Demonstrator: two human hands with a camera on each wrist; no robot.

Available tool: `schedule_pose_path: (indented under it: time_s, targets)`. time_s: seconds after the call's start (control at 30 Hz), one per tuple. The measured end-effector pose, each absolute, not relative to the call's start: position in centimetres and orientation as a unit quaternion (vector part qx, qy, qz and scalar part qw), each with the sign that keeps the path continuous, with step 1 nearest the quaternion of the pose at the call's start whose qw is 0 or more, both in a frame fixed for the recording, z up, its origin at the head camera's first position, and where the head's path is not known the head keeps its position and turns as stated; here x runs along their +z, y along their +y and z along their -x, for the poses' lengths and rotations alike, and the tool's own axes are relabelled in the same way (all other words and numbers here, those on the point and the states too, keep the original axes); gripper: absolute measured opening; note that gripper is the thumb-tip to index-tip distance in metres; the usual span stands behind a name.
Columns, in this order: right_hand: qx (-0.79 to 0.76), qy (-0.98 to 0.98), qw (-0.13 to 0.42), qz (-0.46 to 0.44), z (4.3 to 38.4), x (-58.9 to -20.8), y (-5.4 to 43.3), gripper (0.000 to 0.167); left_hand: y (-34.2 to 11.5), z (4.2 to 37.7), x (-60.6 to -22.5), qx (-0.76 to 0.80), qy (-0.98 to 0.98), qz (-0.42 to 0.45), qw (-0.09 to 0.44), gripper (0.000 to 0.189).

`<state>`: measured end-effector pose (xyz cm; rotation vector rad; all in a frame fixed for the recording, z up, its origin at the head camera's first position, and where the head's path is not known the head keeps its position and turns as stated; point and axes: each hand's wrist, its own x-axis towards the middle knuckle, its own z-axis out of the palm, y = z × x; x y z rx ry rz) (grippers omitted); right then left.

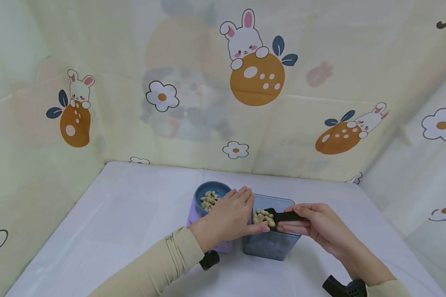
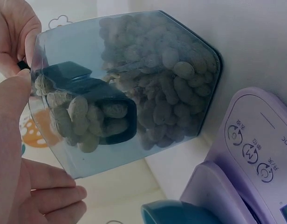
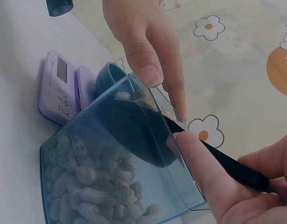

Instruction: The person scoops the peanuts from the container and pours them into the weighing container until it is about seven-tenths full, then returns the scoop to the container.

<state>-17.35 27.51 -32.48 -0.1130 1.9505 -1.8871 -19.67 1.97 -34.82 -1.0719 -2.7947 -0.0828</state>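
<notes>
A clear bluish plastic container (image 1: pixel 267 246) stands on the table with unshelled peanuts (image 2: pixel 167 88) in its lower part. My right hand (image 1: pixel 321 227) grips the handle of a black scoop (image 1: pixel 291 216). Loaded with peanuts, the scoop's head (image 2: pixel 120 121) is inside the container, above the heap, as the left wrist view shows through the wall. My left hand (image 1: pixel 230 214) rests at the container's left rim, fingers straight along that side and thumb (image 3: pixel 150 74) on the near corner. Left of it, a blue bowl (image 1: pixel 198 197) holds some peanuts (image 1: pixel 209 200), partly hidden by the left hand.
Under the bowl is a purple kitchen scale (image 3: pixel 52 93) with buttons and a small display (image 3: pixel 62 70). A white cloth (image 1: pixel 134 214) covers the table. Curtains (image 1: pixel 193 136) printed with rabbits and flowers close off the back and both sides.
</notes>
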Motion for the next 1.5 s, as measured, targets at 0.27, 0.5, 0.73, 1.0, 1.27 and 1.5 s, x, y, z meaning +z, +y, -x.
schedule_pose_path:
  time_s: [0.27,0.5,0.73,1.0,1.27,1.5]
  targets:
    - [-0.679,0.710,0.188,0.023,17.2,-32.9,27.8,0.047,2.0,19.6,-34.8,-0.017,-0.932,0.355,0.071,0.093]
    - [-0.685,0.707,0.175,0.015,17.1,-33.1,28.4,0.051,2.0,19.6,-34.8,-0.013,-0.931,0.356,0.078,0.093]
    - [-0.719,0.671,0.178,0.029,16.9,-33.4,29.1,0.044,2.0,19.6,-34.7,-0.013,-0.932,0.355,0.073,0.094]
    - [-0.758,0.625,0.184,0.032,16.7,-33.8,29.7,0.028,1.9,19.5,-34.5,-0.008,-0.933,0.353,0.067,0.093]
    - [-0.792,0.577,0.197,0.022,16.6,-34.1,30.3,0.025,2.0,19.6,-34.6,-0.005,-0.931,0.357,0.079,0.092]
    - [-0.814,0.541,0.208,0.035,16.6,-34.2,30.9,0.028,2.0,19.6,-34.7,-0.016,-0.933,0.352,0.071,0.093]
